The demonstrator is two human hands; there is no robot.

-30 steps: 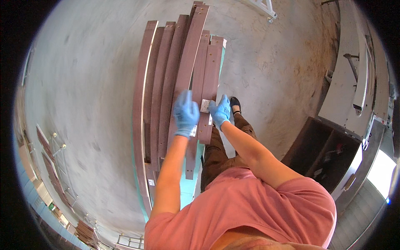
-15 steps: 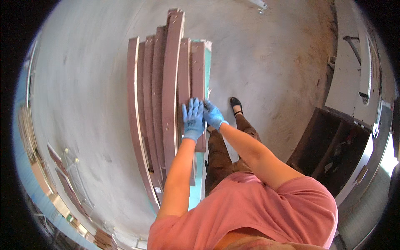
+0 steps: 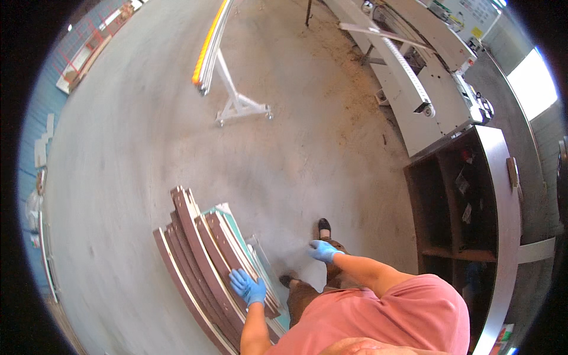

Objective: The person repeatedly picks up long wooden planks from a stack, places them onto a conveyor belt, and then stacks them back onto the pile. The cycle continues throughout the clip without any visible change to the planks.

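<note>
Resting on the top edges of a stack of long brown boards (image 3: 204,260), the left hand (image 3: 248,286) in its blue glove lies flat and spread — the fingers wide, pressing down rather than closed around anything. The boards stand on edge in a fanned bundle at the person's lower left, their pale lipped edges showing, with a thin greenish panel (image 3: 236,228) leaning against the near side of the bundle and reaching down past the hand. As far as the view shows, the bundle is gathered and steadied but not lifted or carried; no board is drawn clear of the rest, so I judge the handling of this stack to be at an early or in-between point, with any sorting or moving yet to come. The right hand (image 3: 323,251), also gloved in blue, hangs free over the concrete floor (image 3: 142,148), well apart from the boards and near the person's dark shoe (image 3: 323,225); its fingers look loosely curled and hold nothing. The left forearm runs up from the lower edge, nearly straight to the boards; the right arm bends across the body in a pink shirt — elbow out, hand forward. Further off stand a white wheeled stand (image 3: 239,106), a long white machine (image 3: 414,77) and a dark shelf unit (image 3: 467,207).
</note>
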